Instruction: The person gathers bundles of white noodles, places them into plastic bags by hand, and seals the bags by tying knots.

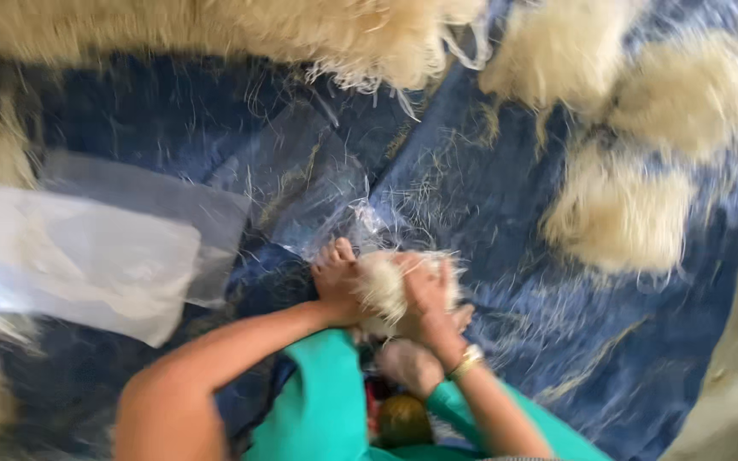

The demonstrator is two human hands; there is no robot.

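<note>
Fibre bundle gripped between both hands, low centre, over the blue sheet.
Left hand and right hand both closed on it; clear bags lie left, loose fibre piles right. Judged: keep strands aligned, grip even.

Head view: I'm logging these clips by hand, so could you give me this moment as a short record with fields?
surface: blue sheet strewn with loose pale fibres
left hand: pressed against the side of a small pale fibre bundle
right hand: closed over the same bundle from the other side
wrist: gold-coloured band on the right wrist
beside the hands: clear plastic bags to the left, one crumpled just above
around: fluffy pale fibre piles at the right and top
clothing: teal garment
image: motion-blurred
</note>
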